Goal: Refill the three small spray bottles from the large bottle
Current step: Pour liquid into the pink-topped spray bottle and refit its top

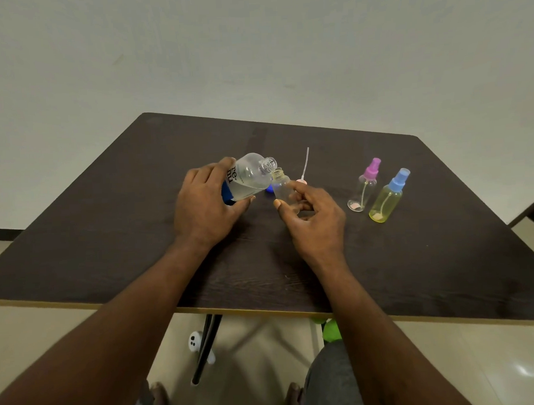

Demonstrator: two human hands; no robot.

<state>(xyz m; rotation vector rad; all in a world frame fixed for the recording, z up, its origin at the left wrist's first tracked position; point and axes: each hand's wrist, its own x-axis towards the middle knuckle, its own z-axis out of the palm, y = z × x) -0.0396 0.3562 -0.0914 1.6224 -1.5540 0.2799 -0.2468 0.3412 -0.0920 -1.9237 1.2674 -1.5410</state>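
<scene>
Both bare forearms are stretched forward from the lower edge of the view. The left hand (206, 205) is curled around the large bottle (249, 178), thumb underneath, wrist rolled so it is tipped. The right hand (314, 221) is closed on a small bottle (282, 191), pinched between thumb and fingertips.

A dark wood-grain table (108, 240) is seen against a pale wall (253, 50). Below the table, a black leg (205, 349), a white object (194, 341) and a green object (331, 329) are visible.
</scene>
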